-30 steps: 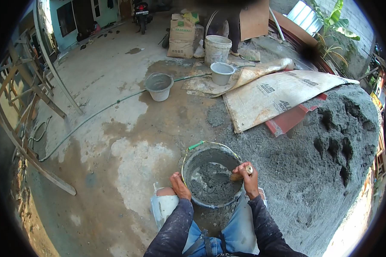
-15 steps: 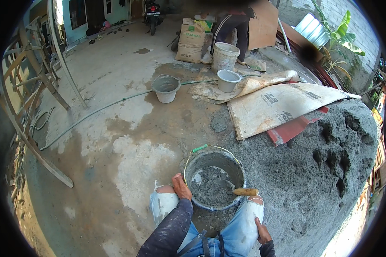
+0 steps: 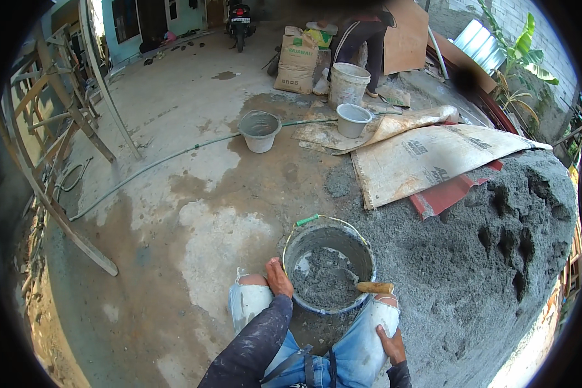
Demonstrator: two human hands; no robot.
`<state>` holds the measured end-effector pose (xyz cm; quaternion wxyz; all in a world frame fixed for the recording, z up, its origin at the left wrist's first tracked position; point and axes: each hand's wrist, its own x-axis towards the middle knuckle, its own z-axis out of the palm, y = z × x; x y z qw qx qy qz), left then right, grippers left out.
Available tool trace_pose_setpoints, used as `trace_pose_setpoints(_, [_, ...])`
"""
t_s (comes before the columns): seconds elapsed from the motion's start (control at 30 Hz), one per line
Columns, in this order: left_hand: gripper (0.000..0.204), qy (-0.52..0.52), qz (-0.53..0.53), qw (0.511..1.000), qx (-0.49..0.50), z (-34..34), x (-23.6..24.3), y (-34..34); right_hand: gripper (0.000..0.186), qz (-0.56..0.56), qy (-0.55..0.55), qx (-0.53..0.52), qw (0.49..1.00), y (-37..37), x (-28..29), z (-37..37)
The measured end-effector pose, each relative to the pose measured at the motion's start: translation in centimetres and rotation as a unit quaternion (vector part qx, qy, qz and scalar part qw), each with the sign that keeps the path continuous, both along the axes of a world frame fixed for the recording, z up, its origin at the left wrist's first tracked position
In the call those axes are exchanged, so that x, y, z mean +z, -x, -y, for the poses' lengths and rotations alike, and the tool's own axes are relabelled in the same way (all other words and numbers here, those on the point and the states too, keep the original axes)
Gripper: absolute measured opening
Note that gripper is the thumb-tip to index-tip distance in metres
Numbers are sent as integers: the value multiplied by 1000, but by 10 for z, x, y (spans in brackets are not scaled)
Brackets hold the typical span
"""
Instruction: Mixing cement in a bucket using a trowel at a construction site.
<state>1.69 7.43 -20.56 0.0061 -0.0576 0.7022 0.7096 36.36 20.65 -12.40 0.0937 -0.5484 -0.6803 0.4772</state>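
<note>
A mortar bucket (image 3: 371,266) stands between my knees with wet grey mortar (image 3: 323,279) in it. Its wire handle, with a green grip (image 3: 307,220), leans toward the far side. A trowel (image 3: 375,287) lies across the right part of the rim, wooden handle outward by my right knee and blade end in the mortar. My left hand (image 3: 280,279) rests beside my left knee against the bucket's left edge, fingers extended and not seen wrapped round anything. Along the outer side of my right thigh lies my right hand (image 3: 392,344), fingers stretched, holding nothing.
To the right rises a heap of grey sand mix (image 3: 446,278), partly under a white sheet (image 3: 427,161). Farther off are a grey bucket (image 3: 260,132), a pale basin (image 3: 354,121), a tall pail (image 3: 349,85), a hose (image 3: 174,157) and a person (image 3: 362,42). Wooden frames (image 3: 64,139) stand left.
The view has shifted slightly, so the surroundings sit a little farther right. My hands, the bucket and the trowel keep nearly the same places relative to each other.
</note>
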Motion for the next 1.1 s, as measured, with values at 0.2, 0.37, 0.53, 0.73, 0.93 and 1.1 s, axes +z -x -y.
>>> trace_pose_setpoints(0.2, [51,29,-8,999,-21,3,2,-3,79,9,-85,-63,994,17,11,5])
trace_pose_setpoints(0.37, [51,28,17,998,-51,10,4,1,74,33,-136,-63,988,18,-3,6])
trace_pose_setpoints(0.53, [53,-9,-2,999,-35,6,-2,7,57,151,-271,17,950,17,9,14])
trace_pose_setpoints(0.73, [59,57,-56,995,-64,22,9,2,45,281,-312,147,896,29,22,-22])
trace_pose_setpoints(0.93, [50,197,-95,965,-146,-2,-7,-6,52,314,-159,272,896,32,42,-87])
trace_pose_setpoints(1.1, [58,179,-90,973,-113,13,-11,22,66,421,-9,366,830,99,58,-129])
